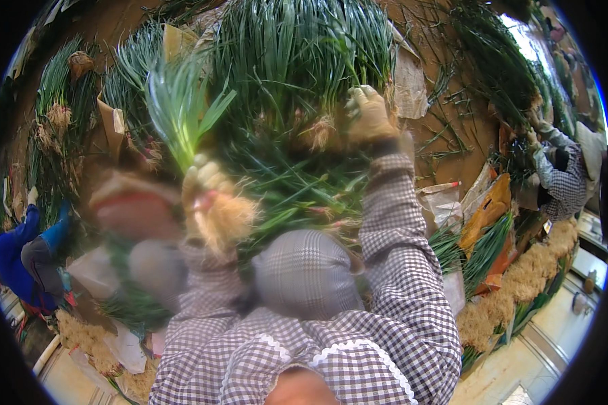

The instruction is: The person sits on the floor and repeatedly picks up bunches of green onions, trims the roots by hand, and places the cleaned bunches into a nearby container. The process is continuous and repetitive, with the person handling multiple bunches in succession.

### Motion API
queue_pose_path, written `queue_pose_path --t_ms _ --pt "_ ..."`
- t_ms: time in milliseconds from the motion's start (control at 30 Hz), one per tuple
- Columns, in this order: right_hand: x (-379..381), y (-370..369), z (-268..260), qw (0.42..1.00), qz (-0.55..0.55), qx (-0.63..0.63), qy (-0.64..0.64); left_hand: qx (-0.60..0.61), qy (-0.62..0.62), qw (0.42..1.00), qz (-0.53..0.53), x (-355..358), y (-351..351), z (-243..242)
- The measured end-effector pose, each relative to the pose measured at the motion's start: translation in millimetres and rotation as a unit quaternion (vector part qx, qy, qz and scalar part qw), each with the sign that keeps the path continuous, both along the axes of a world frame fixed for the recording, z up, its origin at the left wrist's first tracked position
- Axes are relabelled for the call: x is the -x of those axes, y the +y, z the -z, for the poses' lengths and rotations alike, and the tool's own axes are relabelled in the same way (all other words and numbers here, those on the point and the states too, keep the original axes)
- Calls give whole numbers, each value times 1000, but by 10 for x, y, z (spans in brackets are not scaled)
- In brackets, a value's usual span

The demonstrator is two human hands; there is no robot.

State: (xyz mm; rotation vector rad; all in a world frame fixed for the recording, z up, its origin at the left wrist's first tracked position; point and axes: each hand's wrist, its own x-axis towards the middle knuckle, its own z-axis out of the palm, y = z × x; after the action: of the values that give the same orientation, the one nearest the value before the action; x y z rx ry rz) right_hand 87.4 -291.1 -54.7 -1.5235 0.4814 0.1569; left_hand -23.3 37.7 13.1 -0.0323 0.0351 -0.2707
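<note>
My left hand (207,177), in a pale glove, grips a bunch of leafy allium plants (175,109). Its green leaves fan upward, while pale roots (228,217) and a reddish stem base hang toward me; the bunch is a little blurred. At the right side of a large heap of the same plants (283,55), my gloved right hand (370,114) pinches a single allium stalk (353,71). Roots and reddish bulbs show along the heap's near edge. Between my hands and my knee (309,273) lie loose allium plants (304,197).
Brown wet ground (448,134) carries scattered leaves. Sacking (410,83) lies beside the heap. More allium bundles (55,91) stand at left. Another person in blue (15,253) is at far left, and one in checked clothing (567,177) at right. Bundles with root ends (527,278) line the right rear.
</note>
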Motion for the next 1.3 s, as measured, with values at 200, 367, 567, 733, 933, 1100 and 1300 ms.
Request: queue_pose_path --t_ms 200,367,567,733,933,1100,1300 --pt "811 259 -199 938 -261 188 -128 19 -108 994 2 3 64 52" --pt "881 209 -193 981 -169 -77 -56 -86 -112 989 37 23 186 57" --pt "570 217 -216 954 -85 -288 23 -134 -106 984 41 18 201 -34" --pt "589 258 -179 949 -136 -282 40 -206 -35 978 0 67 194 -227" --pt "714 236 -202 948 -255 -186 31 -238 -12 970 -39 114 184 -312" --pt "761 276 -214 943 -311 -97 62 -228 -45 973 -9 106 245 -368" --pt "771 271 -190 925 -363 -80 74 -243 -100 964 -32 246 756 -719"
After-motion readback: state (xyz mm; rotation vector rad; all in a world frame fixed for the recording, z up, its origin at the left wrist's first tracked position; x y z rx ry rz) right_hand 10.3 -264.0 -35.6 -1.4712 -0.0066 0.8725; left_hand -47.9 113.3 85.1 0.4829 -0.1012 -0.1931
